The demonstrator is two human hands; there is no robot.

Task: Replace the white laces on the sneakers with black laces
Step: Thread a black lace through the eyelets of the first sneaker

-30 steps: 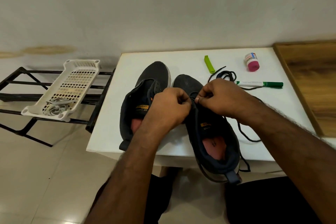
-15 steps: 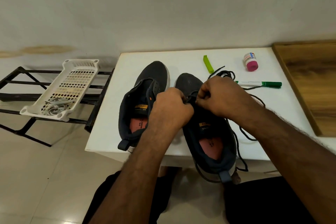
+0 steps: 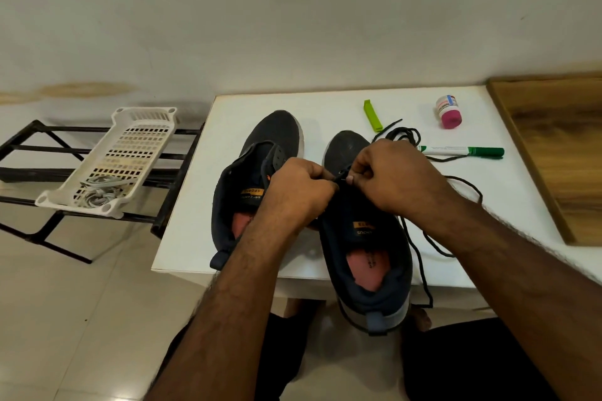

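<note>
Both our hands curl tight over the right sneaker: our left hand and right hand pinch the black lace at its eyelets. Its heel overhangs the white table; the left sneaker sits beside, laceless. Tongue tags read "SPORTS" and "CAMPUS".

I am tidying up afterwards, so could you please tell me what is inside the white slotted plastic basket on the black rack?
A tangle of pale laces lies at the near end of the white slotted plastic basket. The rest shows only its bare slotted floor; nothing there is covered.
</note>
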